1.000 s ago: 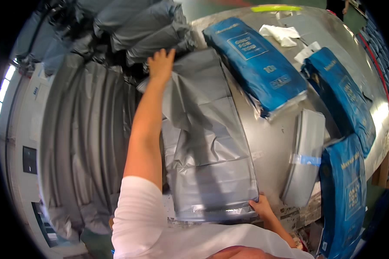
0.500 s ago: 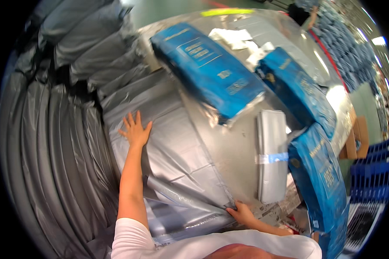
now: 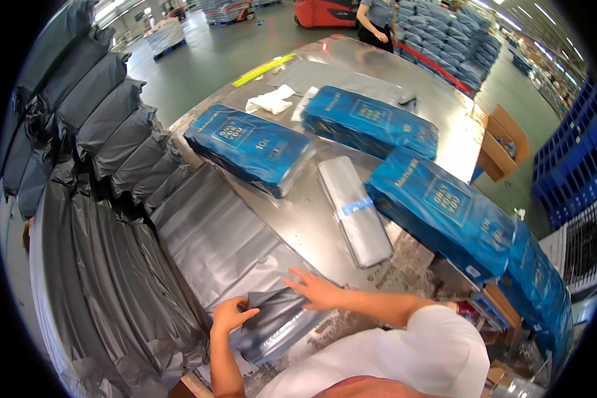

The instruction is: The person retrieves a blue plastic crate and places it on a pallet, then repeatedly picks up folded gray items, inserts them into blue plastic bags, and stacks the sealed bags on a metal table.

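A flat, shiny grey plastic bag (image 3: pixel 222 232) lies on the silver metal table (image 3: pixel 300 225), its long way running away and leftward. At its near end, your left hand (image 3: pixel 228 316) curls, pinching or not I can't tell; your right hand (image 3: pixel 316 292) spreads its fingers.

The left hand (image 3: pixel 228 316) hides part of the grey bag (image 3: pixel 227 229); the top edge cuts off a co-worker (image 3: pixel 377 21) and a red vehicle (image 3: pixel 322 14).

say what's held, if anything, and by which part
The grey plastic sheet, seemingly pinched in the left hand by a fold toward its near end; the right hand is open.
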{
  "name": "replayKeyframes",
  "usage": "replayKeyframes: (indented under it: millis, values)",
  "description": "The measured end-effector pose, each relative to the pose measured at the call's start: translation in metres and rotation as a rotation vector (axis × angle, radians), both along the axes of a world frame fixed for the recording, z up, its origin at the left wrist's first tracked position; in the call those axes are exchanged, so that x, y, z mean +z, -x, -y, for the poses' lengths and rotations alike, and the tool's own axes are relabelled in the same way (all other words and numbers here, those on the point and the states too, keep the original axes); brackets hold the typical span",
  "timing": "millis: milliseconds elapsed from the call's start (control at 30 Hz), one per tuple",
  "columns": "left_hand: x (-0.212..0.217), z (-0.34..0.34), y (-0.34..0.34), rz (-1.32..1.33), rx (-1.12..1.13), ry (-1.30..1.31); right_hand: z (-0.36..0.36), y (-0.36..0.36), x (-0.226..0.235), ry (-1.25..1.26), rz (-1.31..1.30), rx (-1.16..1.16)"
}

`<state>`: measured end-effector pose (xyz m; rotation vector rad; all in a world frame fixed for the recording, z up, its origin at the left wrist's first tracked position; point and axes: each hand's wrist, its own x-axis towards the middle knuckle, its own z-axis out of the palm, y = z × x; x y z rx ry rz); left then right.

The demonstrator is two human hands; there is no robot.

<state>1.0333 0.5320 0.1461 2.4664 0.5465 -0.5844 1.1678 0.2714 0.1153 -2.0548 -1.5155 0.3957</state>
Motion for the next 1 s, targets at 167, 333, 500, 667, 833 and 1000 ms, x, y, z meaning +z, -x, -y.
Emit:
replayKeyframes:
  millis: [167,333,500,667,833,1000]
  values:
    - [-0.032,0.023,0.027,0.590,0.087,-0.539,-0.014,0.017,-0.017,0.246,-0.258,-0.382]
    - [-0.027,0.017,0.054,0.919,-0.206,-0.487,-0.006,0.003,-0.072,-0.109,0.194,-0.127]
    - [-0.030,0.037,0.138,0.573,-0.443,-0.526,0.030,0.023,-0.065,-0.178,0.300,-0.015]
    - [0.008,0.070,0.119,-0.107,-0.326,-0.440,0.049,0.048,-0.056,0.264,0.322,-0.008]
    - [-0.017,0.089,0.051,0.514,-0.069,-0.461,0.049,0.046,-0.049,0.240,0.227,-0.072]
    - [-0.106,0.112,0.061,0.397,-0.119,-0.565,0.140,-0.063,0.032,0.380,0.568,-0.665]
